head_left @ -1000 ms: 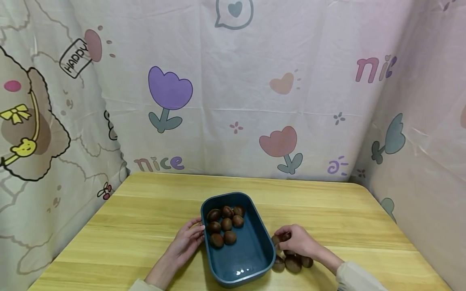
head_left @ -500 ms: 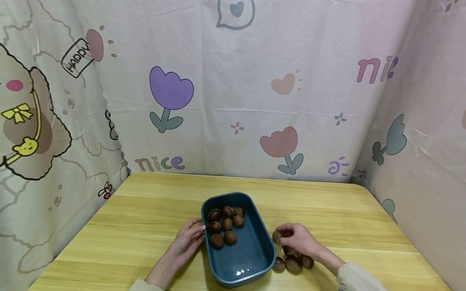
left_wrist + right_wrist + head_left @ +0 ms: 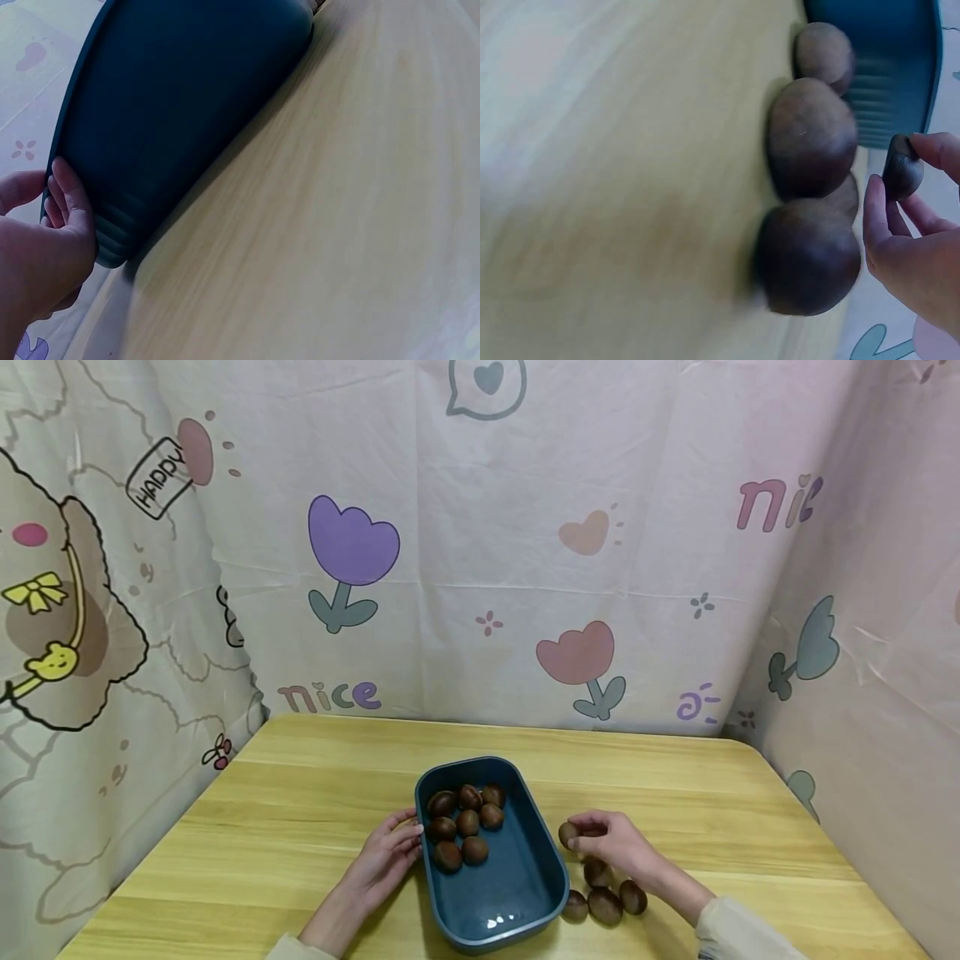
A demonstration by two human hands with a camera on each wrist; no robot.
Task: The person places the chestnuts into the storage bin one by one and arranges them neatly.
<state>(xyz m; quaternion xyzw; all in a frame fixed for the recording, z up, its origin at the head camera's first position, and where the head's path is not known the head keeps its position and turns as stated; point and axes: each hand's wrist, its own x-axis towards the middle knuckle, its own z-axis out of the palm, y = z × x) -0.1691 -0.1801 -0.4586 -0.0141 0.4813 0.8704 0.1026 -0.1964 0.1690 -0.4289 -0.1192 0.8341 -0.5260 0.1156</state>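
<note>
One small brown rounded chestnut (image 3: pixel 566 835) is pinched closely by the right hand (image 3: pixel 621 843); the left hand (image 3: pixel 384 860), fingers loose, touches a dark-blue rectangular box (image 3: pixel 513 889).

Right hand (image 3: pixel 617 842), one, with pinched chestnut (image 3: pixel 567 835) at its fingertips, is drawing forward from the loose chestnuts (image 3: pixel 604 907), while the near chestnut (image 3: pixel 597 873), partly hidden beneath it a second ago, is now showing more fully just behind its thumb.
</note>
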